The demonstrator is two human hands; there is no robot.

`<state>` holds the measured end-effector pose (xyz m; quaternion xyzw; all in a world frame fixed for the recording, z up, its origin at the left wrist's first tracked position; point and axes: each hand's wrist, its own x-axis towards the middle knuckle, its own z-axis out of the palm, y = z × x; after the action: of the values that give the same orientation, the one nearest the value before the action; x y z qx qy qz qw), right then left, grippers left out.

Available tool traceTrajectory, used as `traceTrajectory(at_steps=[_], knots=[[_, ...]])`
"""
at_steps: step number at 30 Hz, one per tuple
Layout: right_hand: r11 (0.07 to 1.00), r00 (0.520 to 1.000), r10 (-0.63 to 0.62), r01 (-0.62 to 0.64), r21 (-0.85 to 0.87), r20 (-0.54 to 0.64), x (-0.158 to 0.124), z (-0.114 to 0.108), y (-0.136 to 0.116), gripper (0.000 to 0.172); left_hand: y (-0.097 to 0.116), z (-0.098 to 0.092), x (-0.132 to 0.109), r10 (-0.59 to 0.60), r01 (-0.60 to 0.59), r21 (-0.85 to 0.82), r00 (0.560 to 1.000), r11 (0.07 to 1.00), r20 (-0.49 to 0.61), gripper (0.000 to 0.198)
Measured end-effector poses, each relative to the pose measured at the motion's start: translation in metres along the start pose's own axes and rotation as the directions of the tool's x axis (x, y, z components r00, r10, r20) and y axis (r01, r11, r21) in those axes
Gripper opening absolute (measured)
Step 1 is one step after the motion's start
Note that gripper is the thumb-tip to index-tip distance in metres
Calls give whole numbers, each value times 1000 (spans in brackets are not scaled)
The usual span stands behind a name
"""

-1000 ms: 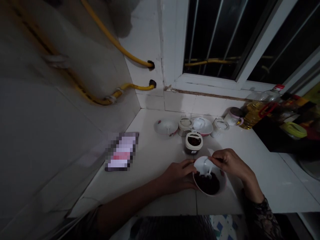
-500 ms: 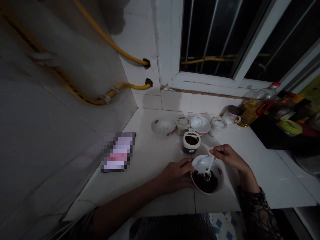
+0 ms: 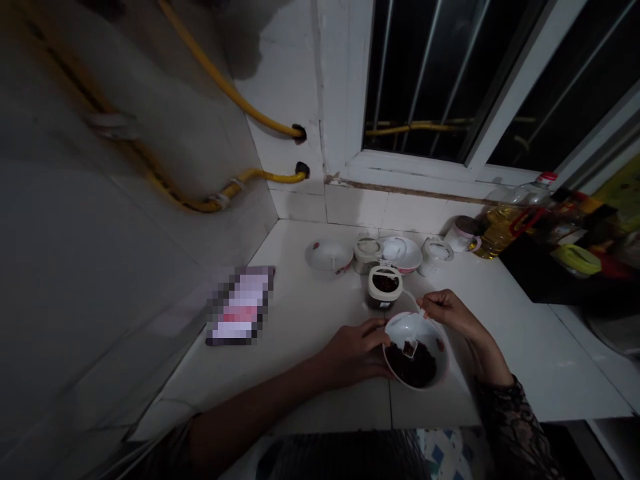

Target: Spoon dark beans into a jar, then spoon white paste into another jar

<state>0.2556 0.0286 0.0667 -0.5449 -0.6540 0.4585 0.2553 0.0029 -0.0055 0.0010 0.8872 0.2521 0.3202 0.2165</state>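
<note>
My left hand [image 3: 357, 353] grips the left side of a white bowl [image 3: 440, 327], thumb at the rim and fingers round the outer wall. Dark reddish-brown flakes [image 3: 413, 369] cover the bowl's bottom; I cannot make out what they are. Between thumb and fingers, my right hand [image 3: 447, 313] pinches the handle of a small white spoon [image 3: 411, 347]. Its square scoop hangs over the flakes with a little dark material in it. Just behind the bowl stands a jar [image 3: 384, 285] with its white-rimmed top open and dark contents inside.
Farther back are a shallow white bowl [image 3: 329, 256], a seasoning jar [image 3: 367, 257], another bowl [image 3: 411, 256] and a jar of white contents [image 3: 437, 257]. A mug [image 3: 462, 235] and an oil bottle [image 3: 500, 227] stand at the right. A blurred phone [image 3: 240, 307] lies at the left.
The spoon's scoop has shifted slightly left and up within the bowl. My left hand keeps its hold on the bowl. The whole view has tilted a little.
</note>
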Motion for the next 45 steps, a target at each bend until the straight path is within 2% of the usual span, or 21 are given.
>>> traceTrajectory(at_steps=[5,7,9,11,12,14,16,17,19,22,24,25,26,27,28,30,32,34,36,41,45], knots=[[987,996,88,-83,135,-31,6,4,3,57,-3,3,-1,5,-5,-9,1000,1000,1,48],[976,991,103,-85,199,-82,12,5,1,57,-3,3,-1,-4,4,-13,1000,1000,2,49],[972,979,87,-43,233,-184,18,6,-5,57,-3,2,-1,-18,18,-11,1000,1000,24,48],[980,941,29,40,194,-337,24,7,-14,58,-2,1,-1,-31,31,-5,999,1000,38,48],[986,903,-25,93,137,-429,26,7,-18,58,-2,1,-1,-35,35,-4,999,999,40,48],[980,784,-182,190,-50,-593,27,10,-26,57,-2,1,0,-44,44,-6,998,999,36,47],[920,661,-389,250,-301,-642,26,14,-30,52,-1,1,0,-47,47,-10,998,999,38,47],[861,618,-498,268,-432,-609,25,16,-30,49,-1,1,0,-47,48,-11,998,999,42,46],[685,566,-688,300,-664,-455,23,21,-29,42,-1,1,0,-45,45,-5,998,999,44,46],[413,476,-849,323,-851,-231,20,23,-25,35,-2,1,0,-35,34,15,999,999,36,48],[356,413,-886,318,-879,-210,18,22,-26,33,-2,1,-1,-28,28,19,999,999,23,49],[377,395,-887,317,-871,-240,16,21,-27,33,-1,1,-1,-26,25,15,999,1000,19,49],[427,395,-871,312,-848,-293,13,19,-29,34,-1,1,-1,-26,26,10,1000,1000,16,48],[499,416,-836,307,-811,-357,10,17,-31,37,-1,0,0,-27,27,4,999,1000,19,47],[575,456,-788,304,-760,-414,7,15,-33,40,0,0,0,-28,28,-1,999,1000,21,46],[703,589,-671,311,-640,-451,-1,10,-35,47,1,-2,0,-29,30,-5,999,1000,26,45],[769,738,-576,346,-537,-351,-7,5,-34,51,1,-3,0,-22,22,-8,1000,1000,22,45],[786,835,-517,379,-488,-185,-10,3,-31,52,1,-3,0,-8,8,-10,1000,1000,22,45],[764,872,-484,386,-516,-64,-11,4,-28,50,1,-3,0,-2,3,-8,1000,1000,22,46],[664,888,-450,402,-630,93,-13,17,-27,47,-1,0,-1,-12,12,-5,1000,1000,14,45],[725,911,-370,404,-558,179,-16,23,-27,48,-1,0,-1,-2,2,-26,1000,1000,-4,44]])
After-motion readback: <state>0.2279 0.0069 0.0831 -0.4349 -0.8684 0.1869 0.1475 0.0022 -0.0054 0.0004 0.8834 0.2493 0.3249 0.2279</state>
